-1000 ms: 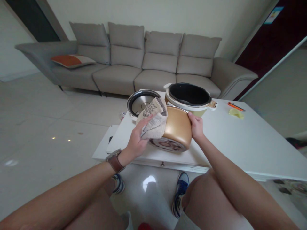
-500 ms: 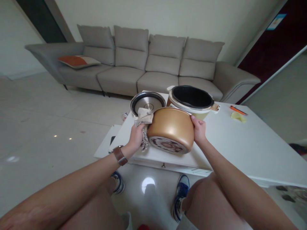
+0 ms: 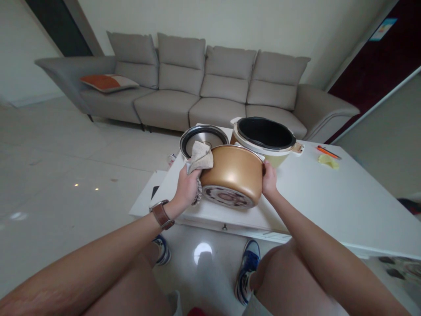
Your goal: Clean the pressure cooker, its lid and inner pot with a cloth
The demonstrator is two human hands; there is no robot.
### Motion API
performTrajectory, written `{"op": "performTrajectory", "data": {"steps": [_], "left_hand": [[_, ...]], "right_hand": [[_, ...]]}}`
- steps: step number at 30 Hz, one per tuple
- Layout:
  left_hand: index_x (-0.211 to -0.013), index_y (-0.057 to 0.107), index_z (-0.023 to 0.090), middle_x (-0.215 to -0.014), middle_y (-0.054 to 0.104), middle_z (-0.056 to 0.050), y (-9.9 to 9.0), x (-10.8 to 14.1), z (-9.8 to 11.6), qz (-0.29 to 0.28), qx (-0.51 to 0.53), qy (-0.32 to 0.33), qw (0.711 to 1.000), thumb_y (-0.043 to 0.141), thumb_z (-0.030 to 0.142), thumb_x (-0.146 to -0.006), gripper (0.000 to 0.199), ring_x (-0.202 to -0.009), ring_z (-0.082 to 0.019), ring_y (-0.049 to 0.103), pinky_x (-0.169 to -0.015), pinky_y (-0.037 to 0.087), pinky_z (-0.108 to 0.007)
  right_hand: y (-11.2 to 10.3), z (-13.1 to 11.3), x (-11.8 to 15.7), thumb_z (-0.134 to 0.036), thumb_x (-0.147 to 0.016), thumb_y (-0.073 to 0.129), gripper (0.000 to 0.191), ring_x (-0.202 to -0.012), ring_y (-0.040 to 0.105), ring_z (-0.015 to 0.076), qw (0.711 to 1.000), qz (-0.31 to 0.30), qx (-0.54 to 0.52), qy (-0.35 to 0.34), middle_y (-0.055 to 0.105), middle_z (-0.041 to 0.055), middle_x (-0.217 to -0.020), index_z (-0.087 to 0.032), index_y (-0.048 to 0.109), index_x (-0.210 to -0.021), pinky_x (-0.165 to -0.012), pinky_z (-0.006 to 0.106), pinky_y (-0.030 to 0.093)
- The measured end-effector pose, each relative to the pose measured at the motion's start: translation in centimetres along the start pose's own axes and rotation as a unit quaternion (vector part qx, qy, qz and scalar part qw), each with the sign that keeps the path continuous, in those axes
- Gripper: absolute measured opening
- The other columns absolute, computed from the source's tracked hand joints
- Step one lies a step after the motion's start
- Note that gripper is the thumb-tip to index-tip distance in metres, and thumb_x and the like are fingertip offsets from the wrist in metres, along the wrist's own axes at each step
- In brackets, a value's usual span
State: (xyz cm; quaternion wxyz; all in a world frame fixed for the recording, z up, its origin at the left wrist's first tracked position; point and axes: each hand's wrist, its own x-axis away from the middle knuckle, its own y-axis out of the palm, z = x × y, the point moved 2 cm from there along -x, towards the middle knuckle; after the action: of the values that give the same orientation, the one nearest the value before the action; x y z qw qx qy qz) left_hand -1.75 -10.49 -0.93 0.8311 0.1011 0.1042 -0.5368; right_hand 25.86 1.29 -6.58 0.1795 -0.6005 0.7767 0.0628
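A golden pot (image 3: 233, 172) is tilted over the front of the white table, its stained underside facing me. My left hand (image 3: 187, 188) is closed on a greyish cloth (image 3: 201, 156) at the pot's left side. At the right side, my right hand (image 3: 269, 179) grips the pot near its rim. Behind the pot stands the cooker body (image 3: 265, 133), open at the top with a dark inside. A round metal lid (image 3: 204, 137) with a black ring lies behind the cloth, left of the cooker.
On the white table (image 3: 322, 202), an orange cutter (image 3: 328, 152) and a yellowish piece (image 3: 328, 161) lie to the right. A grey sofa (image 3: 167, 105) with an orange and white cushion (image 3: 107, 82) stands behind. A drawer knob (image 3: 224, 227) is at the table's front.
The pot has shifted slightly left. My left hand and the cloth have moved up a little along its side, and the cloth's hanging end now shows less.
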Motion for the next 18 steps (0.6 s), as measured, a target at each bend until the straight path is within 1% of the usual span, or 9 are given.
{"op": "performTrajectory", "data": {"steps": [4,7,9,11,13,16,18], "left_hand": [[-0.112,0.073,0.024,-0.092,0.077,-0.006,0.0,-0.1,0.0,-0.010,0.000,0.006,1.000,0.064,0.033,-0.083,0.032,-0.123,-0.029,0.066,-0.119,0.041,-0.048],[-0.115,0.073,0.023,-0.098,0.078,-0.006,0.1,0.0,-0.3,-0.019,-0.011,0.013,1.000,0.064,0.032,-0.083,0.035,-0.124,-0.029,0.065,-0.120,0.040,-0.049],[-0.117,0.073,0.023,-0.106,0.078,-0.007,0.1,0.2,-0.5,-0.029,-0.022,0.017,0.999,0.064,0.032,-0.083,0.036,-0.125,-0.028,0.064,-0.121,0.039,-0.048],[-0.118,0.074,0.022,-0.112,0.077,-0.008,0.2,0.4,-0.7,-0.042,-0.029,0.020,0.998,0.064,0.032,-0.084,0.036,-0.126,-0.029,0.063,-0.121,0.039,-0.047],[-0.117,0.074,0.022,-0.112,0.077,-0.008,0.3,0.5,-0.9,-0.051,-0.029,0.020,0.998,0.063,0.031,-0.084,0.035,-0.126,-0.029,0.063,-0.120,0.041,-0.046],[-0.115,0.075,0.022,-0.110,0.078,-0.007,0.5,0.4,-1.2,-0.048,-0.009,0.010,0.999,0.063,0.031,-0.085,0.034,-0.126,-0.028,0.064,-0.119,0.041,-0.045],[-0.115,0.075,0.022,-0.112,0.078,-0.007,0.6,0.3,-1.8,-0.042,0.012,-0.004,0.999,0.064,0.032,-0.085,0.034,-0.126,-0.028,0.064,-0.120,0.040,-0.044]], "right_hand": [[-0.4,-1.9,-0.2,-0.070,-0.087,0.053,0.055,-0.060,0.038,0.0144,1.000,-0.002,0.026,-0.014,0.040,-0.0041,-0.056,-0.024,0.045,-0.059,-0.059,0.032,0.029],[-0.6,-3.7,0.0,-0.067,-0.086,0.058,0.055,-0.059,0.035,0.0128,0.999,0.001,0.014,-0.036,0.036,-0.0045,-0.056,-0.024,0.043,-0.056,-0.056,0.031,0.027],[-0.6,-4.4,0.1,-0.067,-0.084,0.062,0.057,-0.056,0.031,0.0113,0.999,-0.003,-0.002,-0.035,0.033,-0.0050,-0.055,-0.024,0.040,-0.053,-0.053,0.030,0.025],[-0.6,-4.7,0.1,-0.068,-0.081,0.067,0.061,-0.052,0.027,0.0099,1.000,-0.016,-0.014,-0.014,0.030,-0.0056,-0.052,-0.024,0.037,-0.050,-0.049,0.030,0.021],[-0.7,-4.6,0.1,-0.071,-0.078,0.070,0.065,-0.049,0.025,0.0091,0.999,-0.033,-0.026,0.019,0.030,-0.0056,-0.049,-0.024,0.036,-0.048,-0.046,0.030,0.018],[-0.8,-4.2,-0.1,-0.076,-0.073,0.073,0.067,-0.047,0.028,0.0089,0.996,-0.055,-0.047,0.046,0.035,-0.0047,-0.048,-0.024,0.039,-0.047,-0.044,0.028,0.017],[-1.0,-3.8,-0.2,-0.077,-0.070,0.075,0.069,-0.047,0.029,0.0086,0.995,-0.062,-0.054,0.054,0.037,-0.0044,-0.048,-0.023,0.040,-0.047,-0.044,0.028,0.017]]}}
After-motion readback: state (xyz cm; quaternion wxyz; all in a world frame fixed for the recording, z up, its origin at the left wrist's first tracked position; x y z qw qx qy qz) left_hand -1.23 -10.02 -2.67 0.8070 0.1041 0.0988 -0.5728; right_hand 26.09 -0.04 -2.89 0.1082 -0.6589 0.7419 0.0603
